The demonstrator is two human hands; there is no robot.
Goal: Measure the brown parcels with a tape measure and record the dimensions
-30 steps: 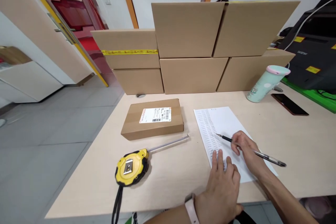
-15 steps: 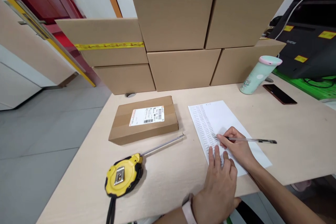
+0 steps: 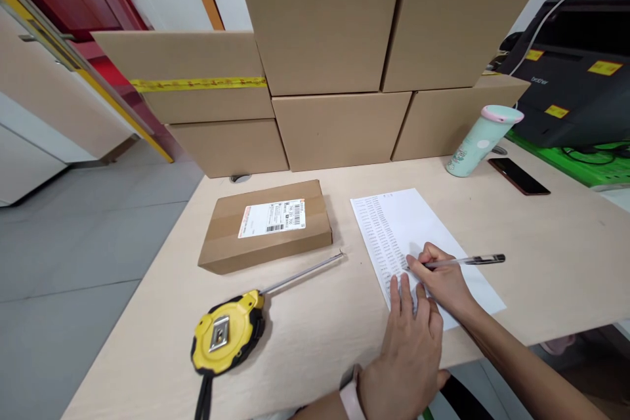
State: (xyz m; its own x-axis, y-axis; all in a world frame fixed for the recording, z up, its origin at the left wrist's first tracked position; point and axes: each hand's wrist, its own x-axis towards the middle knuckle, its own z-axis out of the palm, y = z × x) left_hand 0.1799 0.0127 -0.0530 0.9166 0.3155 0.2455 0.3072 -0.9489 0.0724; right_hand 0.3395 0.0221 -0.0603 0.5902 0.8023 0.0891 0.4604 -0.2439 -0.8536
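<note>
1. The pen [image 3: 480, 260] lies in the grasp of the right hand [image 3: 443, 279]: thumb and fingers are closed around its lower part, and the barrel sticks out past the knuckles, slanting to the right.
2. The pen's tip is down at the sheet of paper [image 3: 418, 220], next to the columns of writing and just beyond the left fingertips; whether it touches cannot be made out.
3. The left hand [image 3: 411, 344] rests palm down, grasping nothing, its slightly parted fingers lying on the sheet's near left part.
4. The sheet lies flat on the wooden-topped table [image 3: 305, 348], turned at an angle. It is white, with narrow columns of small dark entries along its left side, too small to read; the rest is mostly blank.
5. The pen is slim, with a clear barrel and a dark end.
6. Counted: one pen, one sheet, one yellow-and-black tape measure [image 3: 229, 335] with its blade partly out, one labelled cardboard parcel [image 3: 266, 246], one mint-green tumbler [image 3: 480, 144], one smartphone [image 3: 519, 177] and six large cardboard boxes [image 3: 339, 131] stacked in two rows.
</note>
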